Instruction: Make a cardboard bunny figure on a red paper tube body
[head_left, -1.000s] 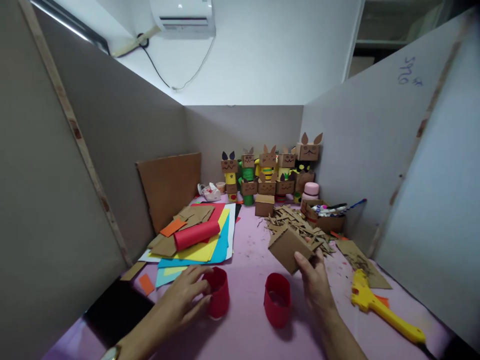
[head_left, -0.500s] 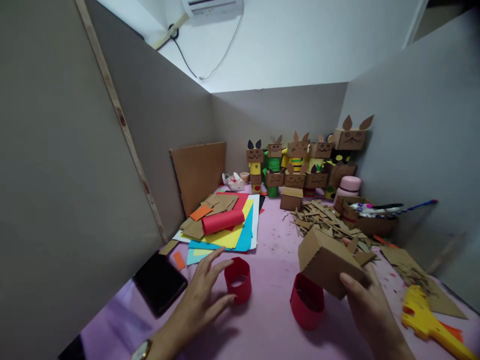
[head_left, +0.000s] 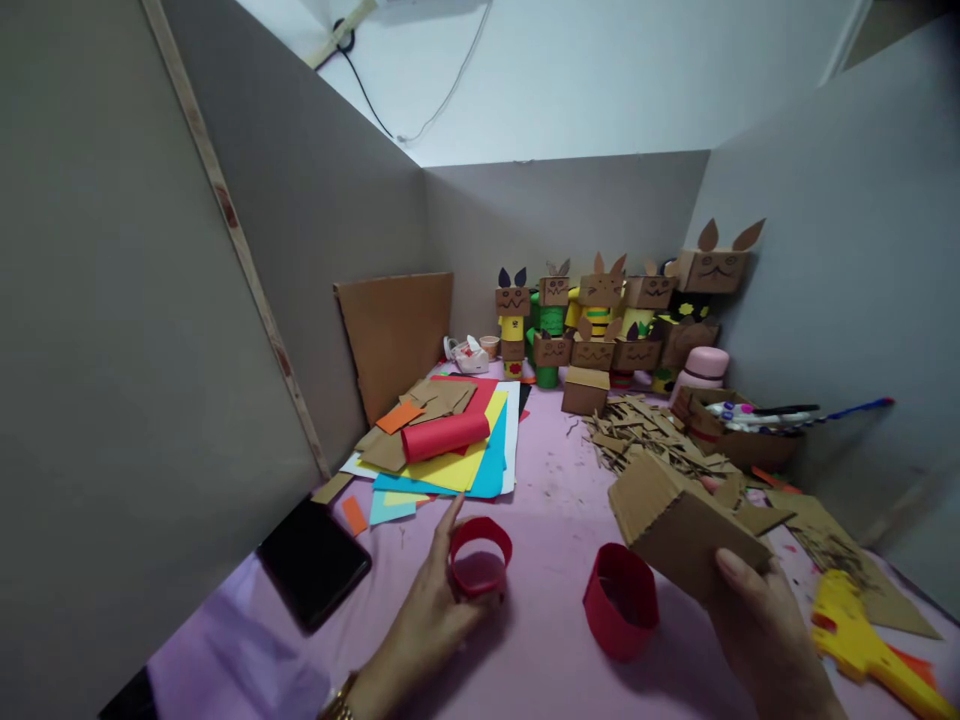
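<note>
My left hand curls around a red paper ring on the pink-covered table, thumb in front and fingers along its left side. The ring is tilted and open at both ends. In my right hand is a small cardboard box, held at a slant above the table with the thumb on its near side. Just left of that hand, below the box, a second red paper ring stands upright. Part of the right hand's fingers is hidden behind the box.
Coloured paper sheets with a red roll lie at the left. A black phone is nearer. Cardboard scraps, a pen box and a yellow glue gun lie right. Cardboard animal figures stand behind.
My left hand has moved right and closed around the left red ring, which has tipped. My right hand has shifted slightly right with the box. The view has tilted down a little.
</note>
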